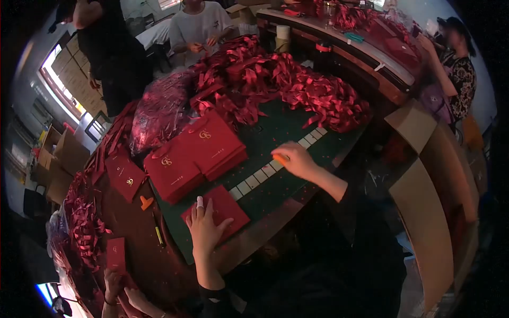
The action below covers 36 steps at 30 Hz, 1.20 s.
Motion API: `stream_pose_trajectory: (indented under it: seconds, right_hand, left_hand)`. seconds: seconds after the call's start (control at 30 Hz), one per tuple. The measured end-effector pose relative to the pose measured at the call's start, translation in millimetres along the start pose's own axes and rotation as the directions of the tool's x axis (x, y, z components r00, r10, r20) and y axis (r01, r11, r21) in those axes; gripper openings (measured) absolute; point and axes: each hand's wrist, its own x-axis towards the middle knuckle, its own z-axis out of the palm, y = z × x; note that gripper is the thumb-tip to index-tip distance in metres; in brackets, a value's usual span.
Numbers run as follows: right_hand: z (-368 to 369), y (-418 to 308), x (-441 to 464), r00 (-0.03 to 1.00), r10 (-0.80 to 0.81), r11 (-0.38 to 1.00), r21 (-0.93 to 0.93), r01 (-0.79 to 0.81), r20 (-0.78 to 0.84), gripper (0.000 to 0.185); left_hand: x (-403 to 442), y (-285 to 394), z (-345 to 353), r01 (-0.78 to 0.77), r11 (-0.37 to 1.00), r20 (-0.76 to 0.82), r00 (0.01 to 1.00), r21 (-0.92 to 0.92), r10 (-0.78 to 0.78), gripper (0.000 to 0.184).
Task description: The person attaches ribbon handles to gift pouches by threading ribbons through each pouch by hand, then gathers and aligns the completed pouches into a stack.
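Observation:
My left hand (pixel 206 221) lies with spread fingers on a small red paper bag (pixel 233 211), near the edge of the green mat (pixel 273 206). My right hand (pixel 298 160) is closed around a small orange object (pixel 281 158), mostly hidden by the fingers. It hovers over or rests beside a row of pale rectangular pieces (pixel 253 182) running diagonally across the mat; contact cannot be made out. Beyond my left hand, two stacks of red gift bags (pixel 185 153) with gold lettering lie side by side.
Heaped red ribbons (pixel 323 95) cover the far side, near a plastic-wrapped bundle (pixel 159 114). An orange T-shaped piece (pixel 146 202) and a yellow cutter (pixel 159 233) lie left. A co-worker's hands (pixel 114 283) hold a red bag at lower left. Cardboard boxes (pixel 424 212) stand right.

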Motion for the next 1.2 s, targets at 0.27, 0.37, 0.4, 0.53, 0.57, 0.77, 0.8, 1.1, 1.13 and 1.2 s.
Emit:
stream_pose_trajectory:
  seconds: [0.27,0.37,0.4,0.53,0.57,0.77,0.8,1.1,1.13,1.2]
  right_hand:
    - [-44,130,12,0.963,0.257,0.771,-0.617,-0.155,0.078,0.027]
    - [-32,141,15,0.987,0.147,0.768,-0.636,-0.072,0.065,0.013]
    - [-31,131,17,0.983,0.171,0.786,-0.61,-0.098,0.063,0.011]
    - [-15,63,46,0.963,0.018,0.988,0.153,0.025,-0.27,0.017]
    - [-16,29,51,0.976,0.109,0.926,0.375,-0.03,-0.19,0.017]
    - [4,-77,48,0.936,0.328,0.236,0.948,-0.212,0.128,0.014]
    - [5,-84,44,0.917,0.354,0.17,0.952,-0.254,0.181,0.015]
    - [-33,-119,25,0.942,0.287,-0.001,0.984,-0.179,0.171,0.016]
    - [-43,-115,27,0.962,0.266,0.018,0.997,-0.072,0.064,0.018]
    - [-52,-112,33,0.949,0.314,0.216,0.971,-0.103,0.031,0.018]
  left_hand:
    - [36,6,0,0.03,0.986,0.092,0.995,0.167,-0.046,0.086]
    - [42,22,-6,-0.015,0.969,-0.14,0.989,0.246,0.051,0.086]
    - [39,24,-5,-0.043,0.968,-0.192,0.977,0.249,0.092,0.076]
    - [44,21,-1,-0.071,0.996,-0.259,0.964,-0.059,0.053,0.052]
    - [46,22,-5,-0.009,0.97,-0.224,0.974,-0.244,-0.047,0.047]
    - [46,13,9,0.191,0.722,-0.002,0.966,-0.665,-0.257,0.023]
    - [47,12,12,0.175,0.677,0.008,0.97,-0.715,-0.243,0.021]
    - [47,5,21,0.249,0.337,0.199,0.964,-0.908,-0.177,0.023]
    - [47,5,22,0.258,0.321,0.21,0.962,-0.911,-0.176,0.024]
    - [45,9,18,0.285,0.31,0.234,0.953,-0.907,-0.193,0.024]
